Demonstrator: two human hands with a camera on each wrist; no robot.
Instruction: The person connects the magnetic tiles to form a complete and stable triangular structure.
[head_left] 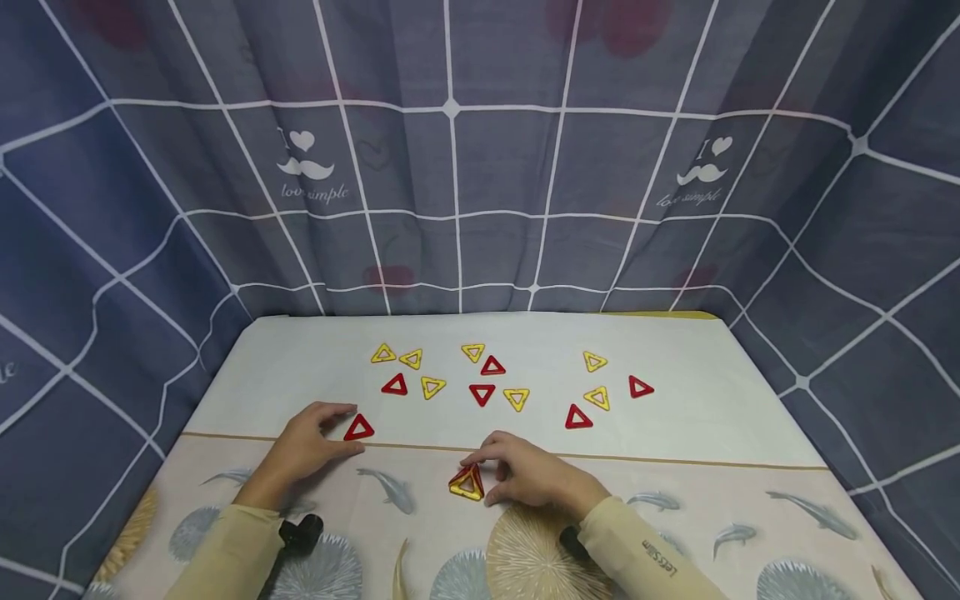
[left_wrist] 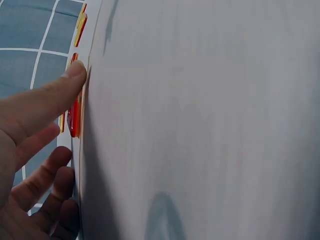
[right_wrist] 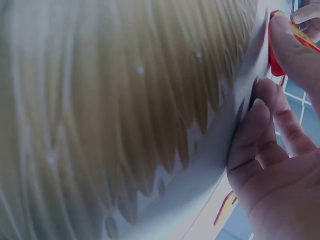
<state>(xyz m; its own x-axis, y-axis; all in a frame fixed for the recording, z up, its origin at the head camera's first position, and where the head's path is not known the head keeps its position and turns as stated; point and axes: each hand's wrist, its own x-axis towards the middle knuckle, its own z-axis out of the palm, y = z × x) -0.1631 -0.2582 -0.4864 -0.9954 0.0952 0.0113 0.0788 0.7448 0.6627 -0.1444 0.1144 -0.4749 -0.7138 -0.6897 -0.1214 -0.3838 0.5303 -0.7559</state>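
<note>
In the head view my left hand is at a flat red triangle frame on the white cloth, thumb and forefinger spread on either side of it. The left wrist view has the thumb in front of a red piece; contact cannot be made out. My right hand holds a small pyramid of red and yellow triangle frames by its top and right side. It stands on the patterned cloth. Part of its red side shows beside the thumb in the right wrist view.
Several loose red and yellow triangles lie on the white cloth, including a yellow one, a red one and another red one to the right. A dark checked curtain encloses the back and sides.
</note>
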